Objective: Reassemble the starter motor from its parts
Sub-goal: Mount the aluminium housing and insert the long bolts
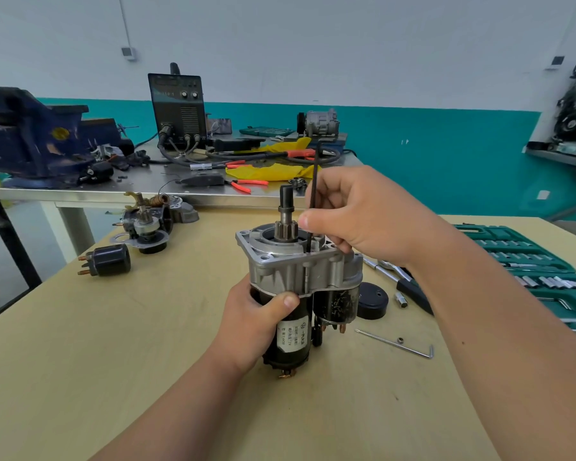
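Seemingly near done: left hand (263,316) grips the starter motor (300,271), right hand (363,214) above it pinches a hex key (315,194) set into the housing.

Illumination is bright, even and diffuse, casting only faint, soft shadows. Wide-angle distortion bends straight lines toward the frame edges. Focus is sharp centrally and slightly soft at the periphery.

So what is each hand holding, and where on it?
The left hand grips the starter motor round its black body. The right hand pinches the long hex key partway down its shaft.
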`<state>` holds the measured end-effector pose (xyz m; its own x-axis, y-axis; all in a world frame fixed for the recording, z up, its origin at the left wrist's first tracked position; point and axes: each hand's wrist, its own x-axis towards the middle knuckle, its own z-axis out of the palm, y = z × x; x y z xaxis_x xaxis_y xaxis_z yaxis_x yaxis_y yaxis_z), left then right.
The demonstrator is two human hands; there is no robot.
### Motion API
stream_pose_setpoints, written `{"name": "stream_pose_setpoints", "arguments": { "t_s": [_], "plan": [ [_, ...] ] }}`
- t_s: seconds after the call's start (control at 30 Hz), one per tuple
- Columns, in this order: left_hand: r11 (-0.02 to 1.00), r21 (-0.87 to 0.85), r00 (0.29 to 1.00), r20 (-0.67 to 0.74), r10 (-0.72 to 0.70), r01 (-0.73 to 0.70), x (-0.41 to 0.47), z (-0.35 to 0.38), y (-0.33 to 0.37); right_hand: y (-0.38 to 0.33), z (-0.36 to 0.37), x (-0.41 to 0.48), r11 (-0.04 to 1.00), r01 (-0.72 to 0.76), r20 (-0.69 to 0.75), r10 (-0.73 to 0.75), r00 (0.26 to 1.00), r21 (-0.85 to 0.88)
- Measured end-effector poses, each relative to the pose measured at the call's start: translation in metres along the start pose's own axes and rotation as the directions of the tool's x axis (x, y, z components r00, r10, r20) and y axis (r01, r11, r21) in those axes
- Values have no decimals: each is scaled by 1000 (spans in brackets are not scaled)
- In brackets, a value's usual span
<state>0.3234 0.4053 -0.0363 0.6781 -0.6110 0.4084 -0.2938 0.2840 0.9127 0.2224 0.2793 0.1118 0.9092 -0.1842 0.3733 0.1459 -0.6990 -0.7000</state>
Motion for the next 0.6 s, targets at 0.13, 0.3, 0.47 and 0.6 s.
{"name": "stream_pose_setpoints", "arguments": {
  "t_s": [0.13,0.3,0.47,0.6],
  "plan": [
    [1000,0,1000,5,6,-6,0,1,1,0,3,0,998,2,-29,-4,1000,-63],
    [1000,-5,1000,6,-3,3,0,1,0,1,9,2,984,-15,-112,-5,994,-180],
    [1000,-14,1000,0,-1,1,0,0,1,5,14,0,973,-32,-202,-16,979,-231],
    [1000,-11,1000,-1,9,-9,1,1,0,5,19,2,962,-8,-229,-57,972,-274]
  ]
}}
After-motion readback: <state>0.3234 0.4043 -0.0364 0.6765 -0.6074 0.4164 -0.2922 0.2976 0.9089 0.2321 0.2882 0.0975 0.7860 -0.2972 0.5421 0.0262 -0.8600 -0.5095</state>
